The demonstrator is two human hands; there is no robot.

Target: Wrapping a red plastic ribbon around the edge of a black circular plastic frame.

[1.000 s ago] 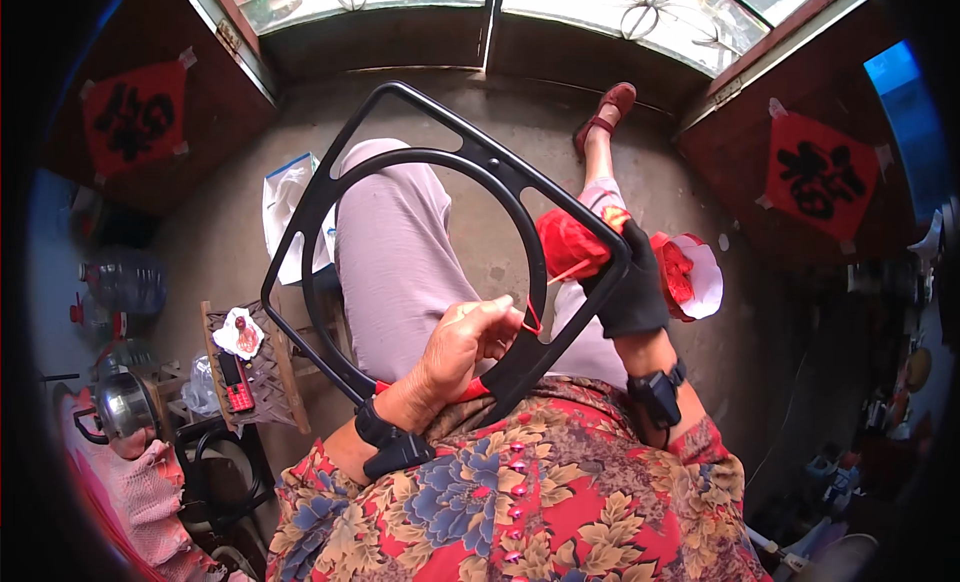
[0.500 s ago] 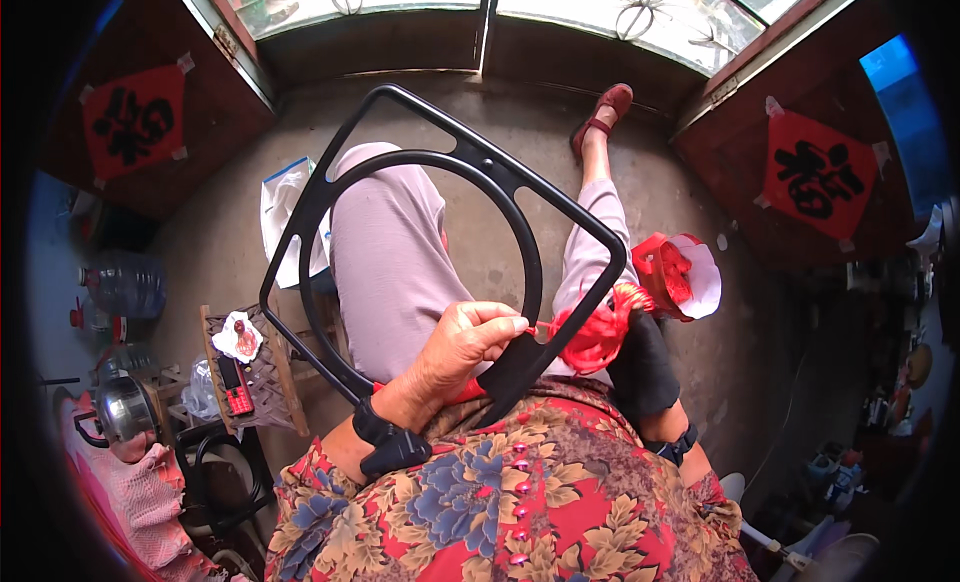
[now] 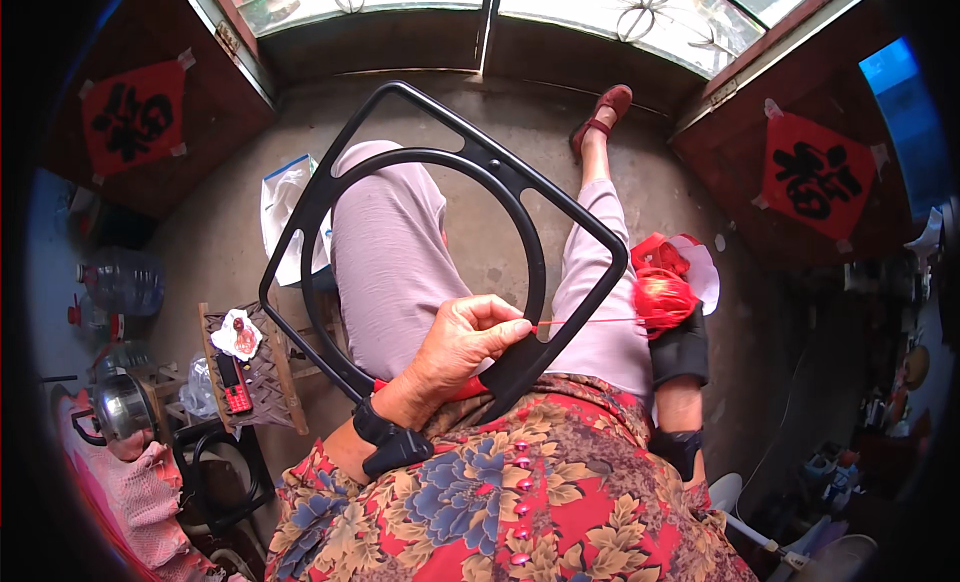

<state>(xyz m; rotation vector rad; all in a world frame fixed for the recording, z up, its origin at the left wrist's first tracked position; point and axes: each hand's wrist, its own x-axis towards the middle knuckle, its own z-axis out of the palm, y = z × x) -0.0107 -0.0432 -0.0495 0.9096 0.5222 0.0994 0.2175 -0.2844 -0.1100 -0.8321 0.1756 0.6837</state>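
Observation:
A black frame, square outside with a round ring inside, lies tilted over my lap. My left hand is at its near side, thumb and forefinger pinched on a thin red thread. That thread runs taut to the right, across the frame's edge, to a bundle of red thread. My right hand, in a black glove, is at the bundle beside my right thigh. Its fingers are mostly hidden, but the bundle moves with it. Red wrapping shows on the frame's bar below my left hand.
A round container with red material inside stands beyond my right hand. To the left are a white bag and a woven stool bearing a red phone. A lidded metal pot stands farther left. Doors enclose the far side.
My right hand has moved right, away from the frame, carrying the red thread bundle. The thread between my hands is now drawn out long and straight. My left hand and the frame stay nearly still.

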